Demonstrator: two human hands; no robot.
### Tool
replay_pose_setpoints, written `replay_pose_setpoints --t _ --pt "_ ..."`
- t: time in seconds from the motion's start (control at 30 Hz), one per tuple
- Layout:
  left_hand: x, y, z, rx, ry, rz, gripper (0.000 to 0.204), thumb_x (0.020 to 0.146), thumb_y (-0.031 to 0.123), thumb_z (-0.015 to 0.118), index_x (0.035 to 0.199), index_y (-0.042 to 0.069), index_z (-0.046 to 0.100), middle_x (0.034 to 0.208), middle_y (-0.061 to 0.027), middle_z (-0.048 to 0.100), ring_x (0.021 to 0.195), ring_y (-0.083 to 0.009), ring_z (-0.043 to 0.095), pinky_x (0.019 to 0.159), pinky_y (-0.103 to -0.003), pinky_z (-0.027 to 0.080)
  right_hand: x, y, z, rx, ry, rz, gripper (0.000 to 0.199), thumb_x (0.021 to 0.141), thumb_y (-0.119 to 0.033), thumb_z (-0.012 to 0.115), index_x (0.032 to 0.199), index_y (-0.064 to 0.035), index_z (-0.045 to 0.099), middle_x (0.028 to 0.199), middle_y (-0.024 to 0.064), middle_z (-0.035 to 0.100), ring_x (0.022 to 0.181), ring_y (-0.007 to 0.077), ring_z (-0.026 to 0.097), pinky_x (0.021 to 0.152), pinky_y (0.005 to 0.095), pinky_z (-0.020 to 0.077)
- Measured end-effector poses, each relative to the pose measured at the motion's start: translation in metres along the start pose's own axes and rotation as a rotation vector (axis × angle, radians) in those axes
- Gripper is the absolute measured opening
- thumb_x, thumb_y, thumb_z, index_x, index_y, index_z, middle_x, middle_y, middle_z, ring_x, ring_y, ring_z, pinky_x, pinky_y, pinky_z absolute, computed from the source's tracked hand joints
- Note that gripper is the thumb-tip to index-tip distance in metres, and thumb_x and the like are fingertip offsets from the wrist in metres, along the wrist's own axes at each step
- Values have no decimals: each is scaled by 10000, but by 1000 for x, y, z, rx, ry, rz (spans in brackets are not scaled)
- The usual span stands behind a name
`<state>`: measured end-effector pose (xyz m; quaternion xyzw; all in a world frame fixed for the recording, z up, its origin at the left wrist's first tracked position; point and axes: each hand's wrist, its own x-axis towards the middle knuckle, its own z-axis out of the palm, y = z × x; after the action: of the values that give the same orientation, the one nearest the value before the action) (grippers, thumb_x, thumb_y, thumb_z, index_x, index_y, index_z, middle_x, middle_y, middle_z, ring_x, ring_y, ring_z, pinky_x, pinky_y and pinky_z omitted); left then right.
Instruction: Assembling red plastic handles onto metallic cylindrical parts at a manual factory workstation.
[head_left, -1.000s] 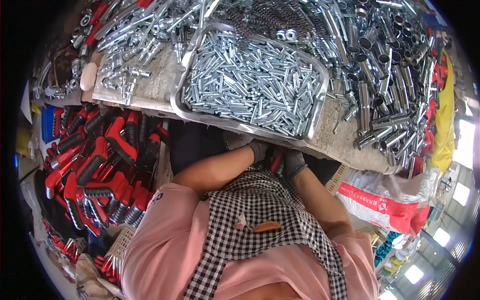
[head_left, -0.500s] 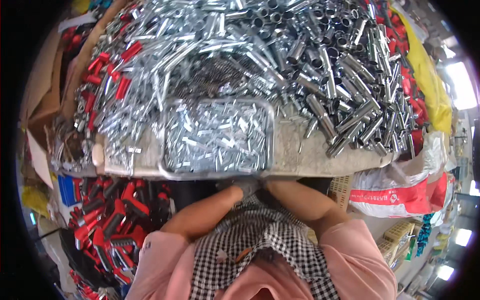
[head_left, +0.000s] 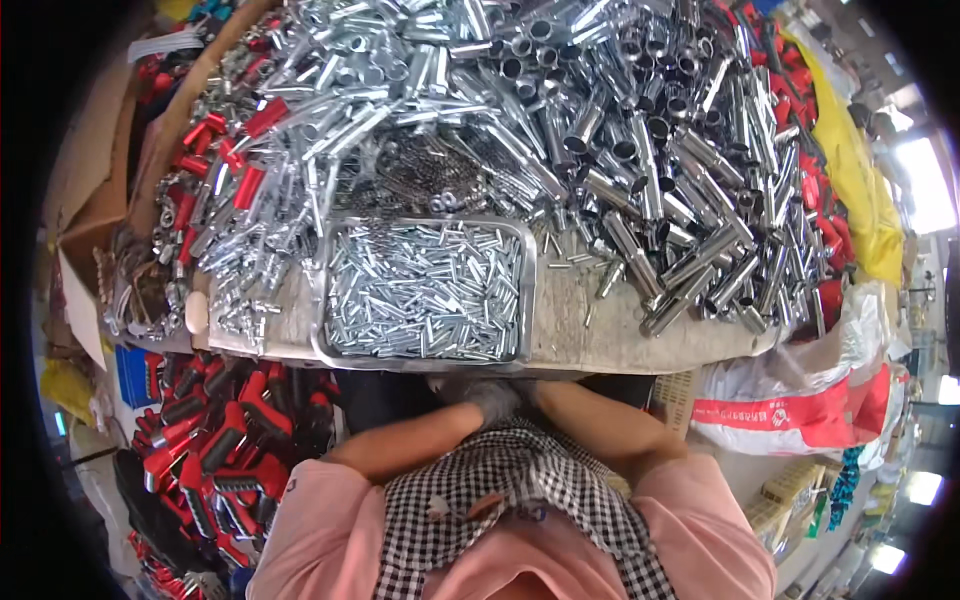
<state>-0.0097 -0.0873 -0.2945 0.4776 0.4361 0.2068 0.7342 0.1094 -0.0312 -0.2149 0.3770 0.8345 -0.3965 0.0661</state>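
Both hands are together just below the near edge of the table, close to my checked apron. My left hand [head_left: 488, 402] wears a dark grey glove. My right hand [head_left: 522, 396] is right beside it, mostly in shadow. Their fingers are hidden, so whether they hold anything does not show. Nearest to them on the tabletop is a metal tray [head_left: 425, 362], filled with small silvery metal pins [head_left: 430, 295]. Behind the tray lies a tangle of dark springs or chain-like metal pieces [head_left: 435, 170].
Shiny metal tubes [head_left: 710, 240] are heaped at the right, thinner silvery parts [head_left: 270, 190] at the left. Red-handled tools [head_left: 230, 440] pile up below the table's left side. A white and red sack [head_left: 790, 410] stands at the right. The wooden table edge [head_left: 640, 355] runs before me.
The whole view has shifted, with the tray and table lower in the picture. My hands stay together below the table edge, slightly lower in view. Nothing on the table has visibly been moved.
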Motion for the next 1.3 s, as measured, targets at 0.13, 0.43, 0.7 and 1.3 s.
replay_pose_setpoints --t 0.13,0.43,0.7,1.3 --pt "-38 33 -10 -79 103 251 465 852 419 519 1170 85 585 1145 -122 610 1100 -267 537 909 -438 444 -52 -15 -30 102 -267 317 485 884 -303 477 1336 -128 459 1239 217 542 975 370 605 816 400 497" --pt "-76 62 -20 -1476 579 39 345 844 346 472 644 76 549 685 -180 607 775 -360 613 924 -499 451 -145 -31 -16 718 110 -101 529 802 -187 585 1300 -50 474 1036 199 606 917 335 638 805 417 523" --pt "-155 186 23 -587 129 857 301 826 291 549 659 40 548 793 -199 664 915 -424 627 924 -553 414 -133 -4 49 2438 -1036 -277 708 784 -216 649 1346 43 306 971 197 575 649 211 597 623 376 537" --pt "-91 224 11 1308 684 993 390 733 138 718 1072 15 568 1048 -158 604 1023 -380 563 899 -465 451 -343 217 211 796 414 434 498 784 -136 706 1231 -153 489 1005 28 610 838 165 580 693 298 482"
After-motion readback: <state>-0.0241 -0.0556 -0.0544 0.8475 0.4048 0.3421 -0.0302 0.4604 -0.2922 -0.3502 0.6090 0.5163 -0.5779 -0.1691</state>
